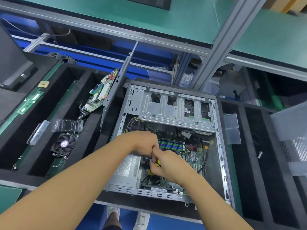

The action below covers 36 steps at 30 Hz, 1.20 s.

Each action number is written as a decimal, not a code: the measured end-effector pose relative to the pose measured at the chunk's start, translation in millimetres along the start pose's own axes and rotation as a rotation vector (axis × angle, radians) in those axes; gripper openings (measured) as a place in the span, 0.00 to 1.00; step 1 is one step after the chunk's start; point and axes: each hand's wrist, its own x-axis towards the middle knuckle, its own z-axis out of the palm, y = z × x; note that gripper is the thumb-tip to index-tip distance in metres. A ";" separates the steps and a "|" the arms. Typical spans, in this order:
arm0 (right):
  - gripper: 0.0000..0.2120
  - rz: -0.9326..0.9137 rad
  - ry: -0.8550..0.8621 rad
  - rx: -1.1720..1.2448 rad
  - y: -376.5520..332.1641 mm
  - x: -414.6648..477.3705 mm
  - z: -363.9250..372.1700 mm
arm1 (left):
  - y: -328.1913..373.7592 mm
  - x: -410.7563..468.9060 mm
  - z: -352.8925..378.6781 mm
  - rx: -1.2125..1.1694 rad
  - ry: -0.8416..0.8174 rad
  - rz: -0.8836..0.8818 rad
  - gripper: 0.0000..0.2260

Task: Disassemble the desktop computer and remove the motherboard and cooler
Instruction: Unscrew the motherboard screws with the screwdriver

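Single head-worn wide-angle view, steeply down and forward, close over the open computer case (174, 112).

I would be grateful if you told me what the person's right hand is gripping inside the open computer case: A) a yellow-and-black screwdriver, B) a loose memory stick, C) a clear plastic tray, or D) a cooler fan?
A: the right hand has its fingers curled round the handle of the yellow-and-black screwdriver.

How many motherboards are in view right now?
2. One motherboard sits inside the open computer case; a second motherboard leans on edge in the black foam tray left of it. More could be hidden.
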 end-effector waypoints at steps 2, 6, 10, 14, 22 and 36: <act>0.07 0.006 -0.008 -0.007 0.4 1.5 -0.1 | 0.7 -0.4 -0.2 0.004 -0.005 0.001 0.17; 0.07 0.014 0.000 -0.020 1.8 3.4 1.8 | 2.3 -1.7 -1.2 0.002 -0.017 -0.010 0.15; 0.07 0.017 0.013 -0.017 1.6 2.8 2.9 | 2.8 -2.9 -1.6 -0.004 -0.003 -0.007 0.16; 0.07 0.014 0.014 -0.038 0.4 3.9 1.0 | 1.8 -2.7 -1.5 -0.007 0.004 -0.016 0.15; 0.08 0.006 0.003 -0.076 -5.1 1.8 -1.3 | 2.2 -3.6 -1.6 -0.020 -0.010 -0.005 0.14; 0.15 -0.100 -0.111 -0.200 -48.4 -13.4 -0.8 | -1.2 -21.7 -18.9 -0.212 -0.174 0.115 0.15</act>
